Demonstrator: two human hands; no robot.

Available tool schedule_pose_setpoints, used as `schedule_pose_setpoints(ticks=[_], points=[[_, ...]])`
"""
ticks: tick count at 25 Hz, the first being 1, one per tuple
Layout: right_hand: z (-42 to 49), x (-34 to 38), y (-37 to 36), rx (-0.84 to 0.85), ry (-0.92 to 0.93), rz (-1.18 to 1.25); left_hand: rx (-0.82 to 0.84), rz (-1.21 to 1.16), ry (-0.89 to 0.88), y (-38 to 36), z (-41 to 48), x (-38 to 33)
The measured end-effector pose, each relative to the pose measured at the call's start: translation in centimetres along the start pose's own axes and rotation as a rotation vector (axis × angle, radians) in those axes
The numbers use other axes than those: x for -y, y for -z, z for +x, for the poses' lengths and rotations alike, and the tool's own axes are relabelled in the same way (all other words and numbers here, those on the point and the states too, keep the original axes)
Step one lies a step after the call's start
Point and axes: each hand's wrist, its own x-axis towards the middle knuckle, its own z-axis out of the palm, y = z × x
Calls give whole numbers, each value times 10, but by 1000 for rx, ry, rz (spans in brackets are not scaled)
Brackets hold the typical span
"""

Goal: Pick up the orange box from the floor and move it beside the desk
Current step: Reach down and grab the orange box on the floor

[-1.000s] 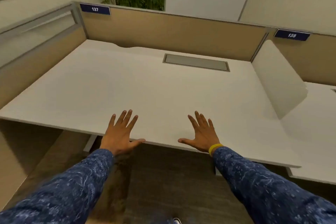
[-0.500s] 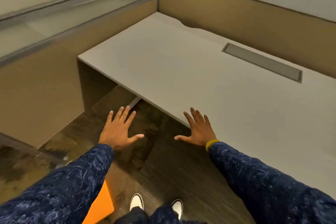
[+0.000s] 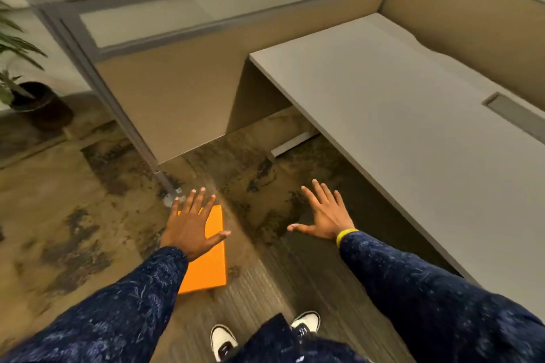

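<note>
A flat orange box lies on the carpeted floor, just left of my feet and near the foot of the partition post. My left hand hovers above its far end with fingers spread, holding nothing and hiding part of the box. My right hand, with a yellow wristband, is held out open over the floor in front of the white desk. The desk stands to the right, its left end panel next to the partition.
A tan and glass cubicle partition runs behind the box, its metal post foot on the floor close to the box. A potted plant stands at the far left. My white shoes are at the bottom.
My view has swung left and down from the desk top to the floor. The orange box has come fully into view under my left hand. Both hands stay open.
</note>
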Motion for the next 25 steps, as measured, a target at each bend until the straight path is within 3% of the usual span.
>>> schedule_pose_setpoints(ticks=[13,20,25], points=[[64,175,-72,140,288,-76,115,-185,310,-64,-104,123],[136,204,-165,293,390,-81,93,-250,444,-141,-73,154],[201,196,-251,394,358,-114,72,-399,579,-234,-16,155]])
